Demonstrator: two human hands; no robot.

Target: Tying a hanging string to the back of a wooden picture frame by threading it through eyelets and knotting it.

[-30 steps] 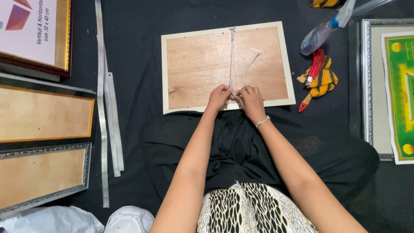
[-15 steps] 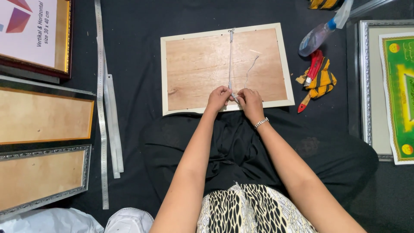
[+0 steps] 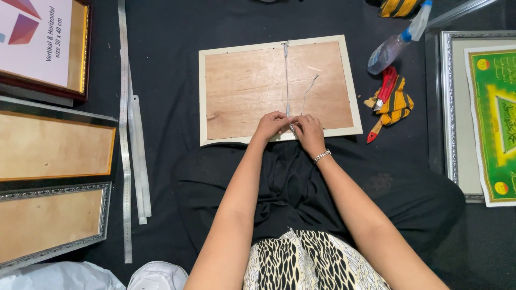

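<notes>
One cream-edged picture frame [image 3: 258, 88] is lying face down at the upper centre of the frame, its brown backing board showing, on the dark cloth floor [image 3: 172, 32]. One thin white string [image 3: 286, 75] is running straight down the board from the top edge to the bottom edge, with a loose tail curling off to its right. Three more frames are sitting along the left side: one gold frame [image 3: 80, 51] at the upper left, two face-down ones [image 3: 54, 147] below it, all cut off by the picture edge. One silver frame [image 3: 447, 107] with a green print is being cut off at the right. Two long metal strips [image 3: 124, 134] are lying left of centre. One spray bottle [image 3: 389, 48], one red cutter [image 3: 386, 86] and one yellow striped cloth [image 3: 398, 104] are sitting at the upper right.

The left hand [image 3: 271, 126] and right hand [image 3: 309, 129] are meeting at the bottom edge of the cream frame, fingers curled in and pinching the lower end of the string between them, fingertips almost touching. The knot or fastener is too small to make out. A bracelet [image 3: 322, 156] is sitting on the right wrist
</notes>
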